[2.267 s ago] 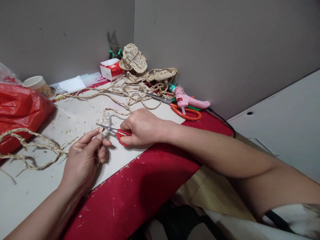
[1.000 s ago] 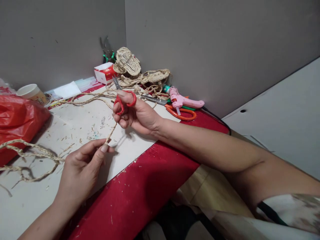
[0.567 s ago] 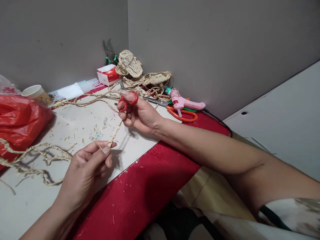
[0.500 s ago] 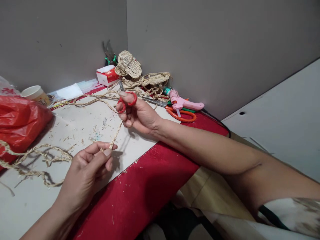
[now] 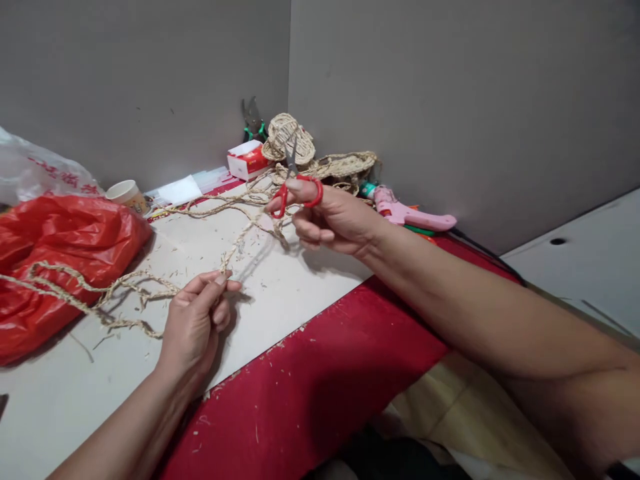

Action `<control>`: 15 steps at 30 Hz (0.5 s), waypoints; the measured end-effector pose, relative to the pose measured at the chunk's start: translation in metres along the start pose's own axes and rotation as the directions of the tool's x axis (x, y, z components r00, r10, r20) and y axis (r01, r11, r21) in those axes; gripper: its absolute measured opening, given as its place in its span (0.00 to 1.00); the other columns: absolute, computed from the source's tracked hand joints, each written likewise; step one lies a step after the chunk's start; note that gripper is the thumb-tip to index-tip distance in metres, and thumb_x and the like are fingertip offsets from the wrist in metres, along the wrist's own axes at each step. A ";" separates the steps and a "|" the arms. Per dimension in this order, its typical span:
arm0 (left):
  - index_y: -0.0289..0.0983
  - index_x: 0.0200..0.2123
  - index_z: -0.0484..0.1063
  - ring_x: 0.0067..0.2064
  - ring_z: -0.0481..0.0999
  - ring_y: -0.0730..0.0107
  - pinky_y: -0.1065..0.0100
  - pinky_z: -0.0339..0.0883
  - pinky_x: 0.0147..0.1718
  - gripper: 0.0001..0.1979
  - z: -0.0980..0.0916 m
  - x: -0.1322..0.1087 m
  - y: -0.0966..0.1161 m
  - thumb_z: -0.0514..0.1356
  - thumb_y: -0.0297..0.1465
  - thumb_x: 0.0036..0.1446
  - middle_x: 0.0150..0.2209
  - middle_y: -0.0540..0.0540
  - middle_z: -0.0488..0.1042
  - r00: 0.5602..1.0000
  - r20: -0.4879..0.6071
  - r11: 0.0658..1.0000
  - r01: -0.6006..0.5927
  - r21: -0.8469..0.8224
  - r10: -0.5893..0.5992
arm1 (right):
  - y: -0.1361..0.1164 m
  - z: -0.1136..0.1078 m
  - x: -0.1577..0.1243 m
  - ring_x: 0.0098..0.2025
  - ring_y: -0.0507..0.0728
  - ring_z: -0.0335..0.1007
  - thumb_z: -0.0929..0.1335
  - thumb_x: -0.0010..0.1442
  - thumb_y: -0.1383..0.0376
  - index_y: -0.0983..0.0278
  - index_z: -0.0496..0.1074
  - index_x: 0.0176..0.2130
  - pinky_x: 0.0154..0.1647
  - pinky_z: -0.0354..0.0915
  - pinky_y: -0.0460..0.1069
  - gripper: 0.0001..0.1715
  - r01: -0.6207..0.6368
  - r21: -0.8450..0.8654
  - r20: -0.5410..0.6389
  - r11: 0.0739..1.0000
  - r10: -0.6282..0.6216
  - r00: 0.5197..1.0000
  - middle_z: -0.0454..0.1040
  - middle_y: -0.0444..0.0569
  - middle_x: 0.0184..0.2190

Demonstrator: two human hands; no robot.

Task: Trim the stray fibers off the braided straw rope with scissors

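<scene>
Left hand (image 5: 195, 317) pinches the braid (image 5: 230, 255); right hand (image 5: 340, 221), half-curled, holds scissors (image 5: 292, 171). Scraps (image 5: 303, 328) on the desk (image 5: 287, 287) suggest some trimming done; much braid lies loose.

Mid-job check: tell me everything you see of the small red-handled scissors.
The scissors have two slim grey blades, metal by the look, and red handle loops that look like plastic. The right hand holds them up by the loops, blades pointing upward in the picture, their tips seemingly slightly apart. In view, the blades overlap a woven straw piece behind them. Whether the braided cord touches the loops is not clear.
</scene>
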State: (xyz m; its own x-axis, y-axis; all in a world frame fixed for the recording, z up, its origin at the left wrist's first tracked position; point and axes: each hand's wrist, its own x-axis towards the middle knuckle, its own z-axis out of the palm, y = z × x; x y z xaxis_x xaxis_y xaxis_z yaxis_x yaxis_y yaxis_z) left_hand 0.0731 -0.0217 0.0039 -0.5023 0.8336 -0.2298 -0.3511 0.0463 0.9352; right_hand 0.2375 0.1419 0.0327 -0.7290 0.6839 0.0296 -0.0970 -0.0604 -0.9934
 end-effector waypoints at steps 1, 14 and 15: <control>0.33 0.31 0.72 0.16 0.55 0.86 0.78 0.50 0.15 0.09 -0.001 0.001 0.000 0.69 0.27 0.46 0.29 0.46 0.78 1.000 -0.003 1.000 0.002 -0.009 -0.002 | 0.001 0.001 0.000 0.11 0.44 0.43 0.68 0.54 0.42 0.64 0.69 0.30 0.15 0.53 0.43 0.27 0.046 -0.020 -0.024 0.999 -0.046 0.999 0.55 0.33 0.09; 0.33 0.29 0.75 0.22 0.66 0.80 0.78 0.58 0.16 0.09 -0.001 0.004 0.001 0.71 0.25 0.42 0.29 0.46 0.76 0.999 -0.009 0.997 0.052 -0.063 -0.053 | 0.013 0.026 -0.020 0.21 0.49 0.49 0.65 0.54 0.54 0.64 0.73 0.28 0.26 0.41 0.49 0.16 0.374 -0.927 0.371 0.043 -0.057 0.927 0.70 0.45 0.20; 0.33 0.29 0.75 0.23 0.66 0.79 0.78 0.59 0.17 0.10 -0.001 0.005 0.000 0.71 0.25 0.42 0.29 0.46 0.76 0.999 -0.013 0.997 0.051 -0.063 -0.052 | 0.013 0.026 -0.020 0.21 0.50 0.52 0.65 0.54 0.53 0.64 0.74 0.30 0.27 0.41 0.49 0.18 0.376 -0.927 0.375 0.003 -0.060 0.925 0.73 0.47 0.21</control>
State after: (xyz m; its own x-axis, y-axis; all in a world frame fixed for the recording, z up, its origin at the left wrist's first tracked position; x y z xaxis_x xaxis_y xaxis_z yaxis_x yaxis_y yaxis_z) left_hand 0.0701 -0.0184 0.0028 -0.4939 0.8227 -0.2815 -0.4253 0.0538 0.9034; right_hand 0.2337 0.1084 0.0221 -0.9227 0.3634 0.1284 0.3534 0.9307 -0.0946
